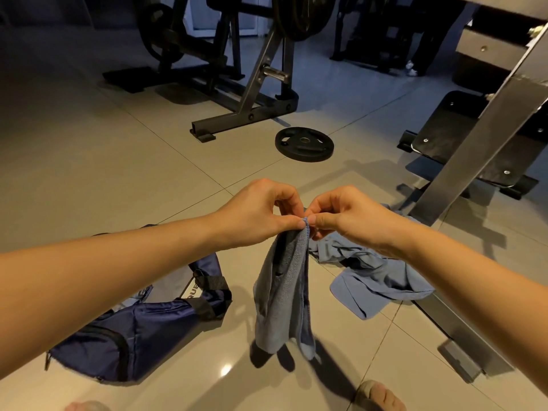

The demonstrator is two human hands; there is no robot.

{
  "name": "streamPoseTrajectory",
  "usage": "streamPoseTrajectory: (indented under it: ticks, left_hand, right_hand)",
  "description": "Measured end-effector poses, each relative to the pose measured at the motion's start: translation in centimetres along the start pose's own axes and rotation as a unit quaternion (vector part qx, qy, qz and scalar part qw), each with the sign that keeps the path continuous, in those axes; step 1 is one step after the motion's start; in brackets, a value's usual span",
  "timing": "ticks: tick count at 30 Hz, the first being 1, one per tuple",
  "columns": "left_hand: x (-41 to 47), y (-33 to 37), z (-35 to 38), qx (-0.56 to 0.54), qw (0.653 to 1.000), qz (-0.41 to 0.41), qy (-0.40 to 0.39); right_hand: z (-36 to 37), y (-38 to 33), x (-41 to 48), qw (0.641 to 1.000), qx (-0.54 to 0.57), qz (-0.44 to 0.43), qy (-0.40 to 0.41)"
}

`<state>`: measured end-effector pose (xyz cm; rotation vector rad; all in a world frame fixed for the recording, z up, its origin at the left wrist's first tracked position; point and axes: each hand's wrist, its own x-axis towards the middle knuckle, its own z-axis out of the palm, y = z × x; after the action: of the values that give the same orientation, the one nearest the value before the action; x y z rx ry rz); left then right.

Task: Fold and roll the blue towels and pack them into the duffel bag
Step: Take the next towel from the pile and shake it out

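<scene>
Nearest to me, down at the bottom, I saw a foot in a sandal on the shiny floor. Just above that, a blue towel hung straight down in the air. My left hand and my right hand were close together at its top. Each one pinched the top edge between thumb and fingers, and the two thumbs were almost touching. So I think the two top corners were being brought together, which is the start of a fold. To the left, the dark blue bag lay flat and saggy on the floor, partly under my left arm. I could not tell if it was zipped open. To the right, another blue towel lay in a messy heap beside the leg of a metal bench. Farther away, a round black weight lay flat on the floor. Behind it stood a big dark gym machine. Next, I think the hanging towel needed a flat spot, so it could be folded neat and rolled up tight. Then the bag would need to be opened wide.
</scene>
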<state>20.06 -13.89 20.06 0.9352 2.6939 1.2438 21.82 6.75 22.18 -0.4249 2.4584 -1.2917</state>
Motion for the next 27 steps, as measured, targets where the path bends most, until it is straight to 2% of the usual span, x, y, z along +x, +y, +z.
streamPoseTrajectory:
  ticks: [6,16,23,27]
  left_hand:
    - [-0.2,0.2,0.0,-0.001,1.0,-0.01,-0.01]
    - [-0.9,-0.9,1.5,-0.084,0.994,-0.067,-0.031]
    - [-4.1,-3.7,6.6,-0.078,0.984,-0.149,0.053]
    - [-7.1,-5.6,9.4,-0.061,0.985,-0.159,-0.014]
  right_hand:
    - [0.4,0.2,-0.1,1.0,0.029,0.005,-0.007]
    - [0.2,1.5,0.0,1.0,0.024,0.0,-0.013]
    - [0.2,4.8,0.1,0.991,0.076,0.063,0.088]
    - [0.8,7.4,-0.3,0.979,0.146,0.087,0.115]
